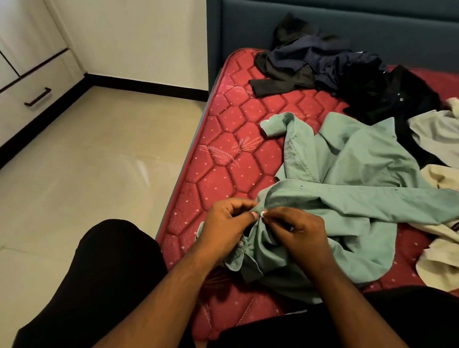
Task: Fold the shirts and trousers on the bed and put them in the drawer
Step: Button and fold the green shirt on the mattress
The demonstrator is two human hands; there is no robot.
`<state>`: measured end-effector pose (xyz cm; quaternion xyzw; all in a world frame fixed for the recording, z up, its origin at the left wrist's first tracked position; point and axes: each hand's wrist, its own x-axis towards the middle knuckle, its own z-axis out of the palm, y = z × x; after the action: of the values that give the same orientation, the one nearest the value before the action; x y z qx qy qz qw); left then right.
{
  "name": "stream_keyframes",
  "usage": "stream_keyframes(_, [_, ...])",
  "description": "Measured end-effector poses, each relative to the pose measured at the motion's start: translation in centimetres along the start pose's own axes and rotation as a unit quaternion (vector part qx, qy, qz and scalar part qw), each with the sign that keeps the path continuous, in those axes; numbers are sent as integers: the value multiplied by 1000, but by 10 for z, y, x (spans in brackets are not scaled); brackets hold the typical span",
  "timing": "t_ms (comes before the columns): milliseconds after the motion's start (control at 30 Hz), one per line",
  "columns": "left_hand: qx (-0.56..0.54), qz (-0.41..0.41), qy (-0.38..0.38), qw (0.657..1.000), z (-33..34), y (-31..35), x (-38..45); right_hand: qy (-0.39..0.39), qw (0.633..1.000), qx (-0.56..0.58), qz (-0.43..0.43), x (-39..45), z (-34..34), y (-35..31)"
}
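A pale green button shirt (357, 176) lies crumpled on the red quilted mattress (225, 136), one sleeve stretched to the right. My left hand (226, 227) and my right hand (297, 231) meet at its near edge, and each pinches the green cloth between thumb and fingers. Dark navy and black clothes (318, 63) are heaped near the headboard. Cream and grey garments (451, 139) lie at the right edge. A closed drawer with a dark bar handle (38, 96) sits in the white cabinet at the far left.
A dark teal padded headboard (339, 22) backs the bed. Glossy beige floor tiles (89, 165) spread between the bed and the cabinet. My legs in black trousers (104, 273) fill the lower frame, one knee over the floor beside the mattress edge.
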<state>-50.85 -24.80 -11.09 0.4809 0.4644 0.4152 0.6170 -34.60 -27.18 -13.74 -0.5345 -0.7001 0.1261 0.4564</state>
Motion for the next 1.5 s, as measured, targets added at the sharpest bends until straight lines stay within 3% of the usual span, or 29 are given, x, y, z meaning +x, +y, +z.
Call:
stream_keyframes(100, [-7,11,-8,1000,1,-2,-1,2,996,67,64,1,0,0])
stream_keyframes(333, [72,72,12,995,-2,-14,0,-2,987,118,111,2,2,-2])
stream_keyframes(500, [234,221,64,945,-4,-26,-2,-85,996,12,28,3,2,8])
stream_keyframes(667, [244,260,112,928,-2,-36,-4,-63,992,-99,-35,4,4,12])
stream_keyframes(833, [219,248,138,934,6,-38,-4,-4,984,-175,-32,-2,9,5])
stream_keyframes(1067, [227,168,84,956,10,-35,-10,24,979,-200,31,0,17,-13])
stream_keyframes(1167, [344,158,47,925,2,-38,-16,-108,984,-125,62,8,6,-7])
stream_keyframes(1267, [445,207,-17,871,-17,-33,-7,-284,944,-10,169,18,-12,1])
stream_keyframes(1333, [518,252,-86,813,-30,-23,6,-327,929,-8,176,23,-19,6])
stream_keyframes(1400, [561,288,-138,764,-48,-9,16,-364,914,-126,131,25,-25,10])
stream_keyframes(1433, [571,303,-148,749,-60,-3,20,-365,906,-187,108,26,-28,11])
stream_keyframes(1500, [579,307,-146,741,-84,6,27,-316,927,-164,118,25,-34,10])
